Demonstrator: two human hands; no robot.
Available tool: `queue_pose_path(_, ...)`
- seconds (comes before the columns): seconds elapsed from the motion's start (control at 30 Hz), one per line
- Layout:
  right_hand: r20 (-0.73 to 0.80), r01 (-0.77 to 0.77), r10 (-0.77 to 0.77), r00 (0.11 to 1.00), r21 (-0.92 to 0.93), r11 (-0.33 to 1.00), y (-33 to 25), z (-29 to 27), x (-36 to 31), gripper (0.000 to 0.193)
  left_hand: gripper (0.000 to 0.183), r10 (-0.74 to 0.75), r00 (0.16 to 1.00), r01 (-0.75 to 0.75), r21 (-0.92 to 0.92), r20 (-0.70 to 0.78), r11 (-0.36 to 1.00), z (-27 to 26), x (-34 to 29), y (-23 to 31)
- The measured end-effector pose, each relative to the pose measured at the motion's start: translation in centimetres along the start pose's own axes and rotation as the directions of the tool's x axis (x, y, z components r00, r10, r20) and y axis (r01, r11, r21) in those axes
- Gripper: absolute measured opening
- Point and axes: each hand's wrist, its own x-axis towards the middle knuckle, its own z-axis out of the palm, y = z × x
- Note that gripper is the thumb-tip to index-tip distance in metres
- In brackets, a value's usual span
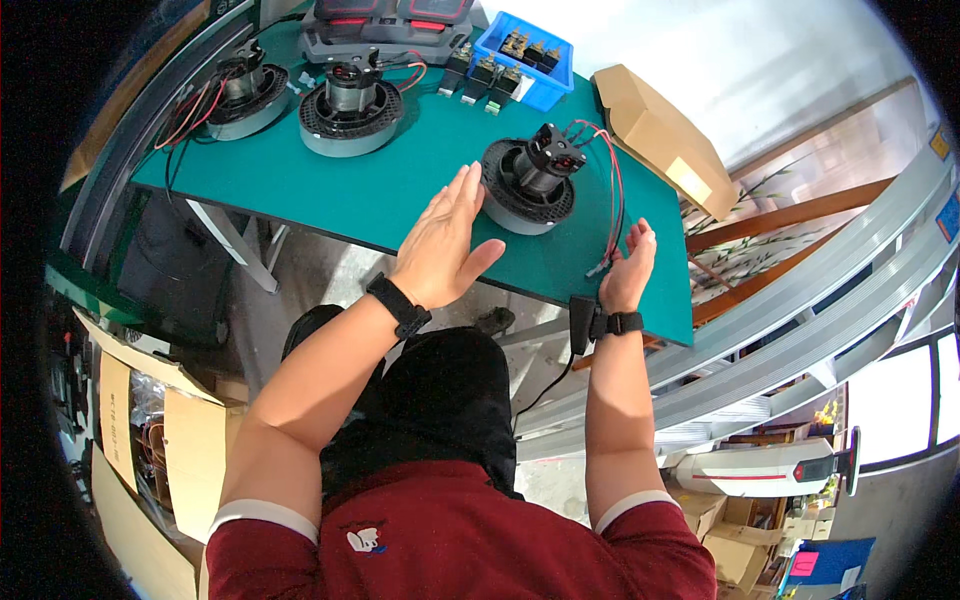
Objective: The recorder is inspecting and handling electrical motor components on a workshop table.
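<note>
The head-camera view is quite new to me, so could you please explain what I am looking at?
There is no machine at work: a person wears the camera on their head, and this one wide fisheye picture looks down, so straight edges bend near its rim. The bare left hand and right hand are the wearer's own. They are beside the nearest motor unit, the right one near the end of its wires. Neither clearly holds anything; whether the left fingertips touch the motor is hard to tell. The green tabletop also bears two similar motors, a blue bin and small black blocks beside it.
</note>
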Motion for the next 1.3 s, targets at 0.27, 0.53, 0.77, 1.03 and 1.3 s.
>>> queue_pose_path(0.27,0.201,-0.185,0.149,0.968,0.173,0.967,-2.7,-0.1,-1.5,0.052,0.076,-0.193,0.977,0.198,0.057,-0.090,0.979,1.1,1.2,-0.1)
queue_pose_path(0.53,0.254,-0.083,0.082,0.964,-0.009,0.997,-1.6,0.5,-0.9,0.039,0.078,0.125,0.968,-0.175,0.232,0.219,0.957,-0.2,0.0,1.1)
queue_pose_path(0.77,0.297,0.055,-0.024,0.955,-0.095,0.994,-0.7,1.0,-0.8,0.023,0.088,0.215,0.945,-0.278,0.264,0.245,0.924,0.5,-0.1,0.9)
queue_pose_path(1.03,0.347,-0.098,0.082,0.934,0.029,0.995,-1.7,0.0,-1.0,0.015,0.087,0.024,0.998,-0.046,0.382,0.062,0.923,1.0,-0.5,0.7)
queue_pose_path(1.3,0.318,-0.224,0.120,0.940,0.314,0.923,-2.5,0.0,-1.3,0.054,0.091,0.166,0.943,-0.251,0.288,0.290,0.924,0.2,-0.3,1.1)
